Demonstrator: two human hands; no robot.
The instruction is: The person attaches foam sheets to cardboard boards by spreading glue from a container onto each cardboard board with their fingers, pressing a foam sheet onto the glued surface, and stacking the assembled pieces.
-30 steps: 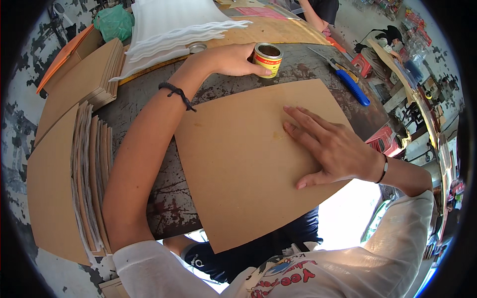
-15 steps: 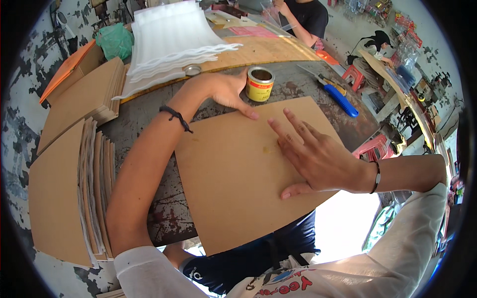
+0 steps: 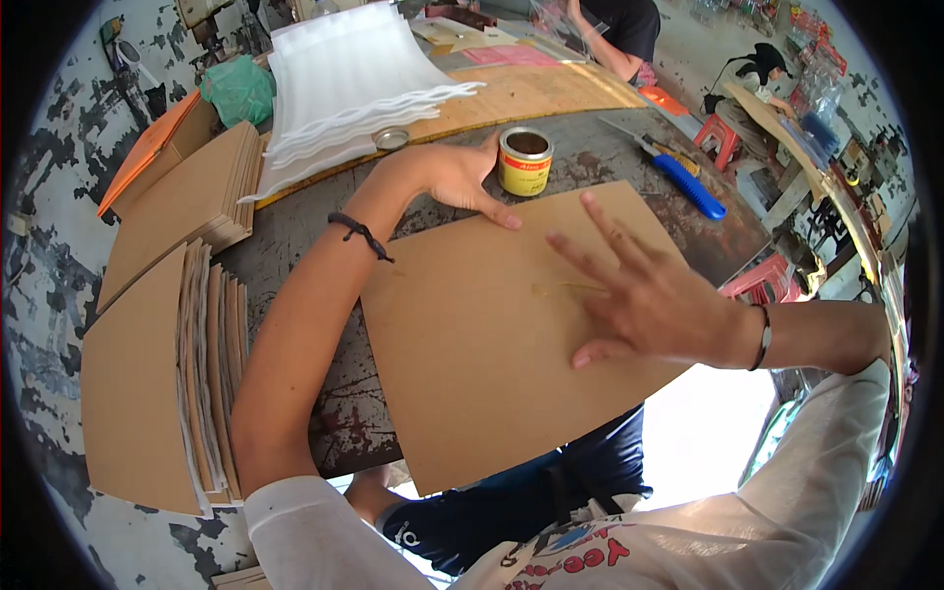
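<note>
A tan cardboard sheet (image 3: pixel 472 364) lies at a slant on the dark worktable, its near corner jutting past the edge over my lap. My left hand (image 3: pixel 462 182) rests at its far edge, thumb on the sheet and spread from the index finger, which reaches beside an open yellow tin (image 3: pixel 525 162); the other fingers are mostly hidden. Fingers spread and slightly blurred, my right hand (image 3: pixel 649 305) is over the right half of the sheet and holds nothing. A small yellowish spot marks the cardboard near its fingers.
A blue-handled knife (image 3: pixel 688 187) lies beside a brush at right. A round lid (image 3: pixel 390 139) and white foam sheets (image 3: pixel 344 79) are at the back left. Stacked cardboard (image 3: pixel 138 383) stands at left. Two other people work farther off, near a red stool (image 3: pixel 720 138).
My right hand has shifted slightly up and right over the sheet, its fingers spreading wider. My left hand keeps its place by the tin. The whole view has moved a little.
</note>
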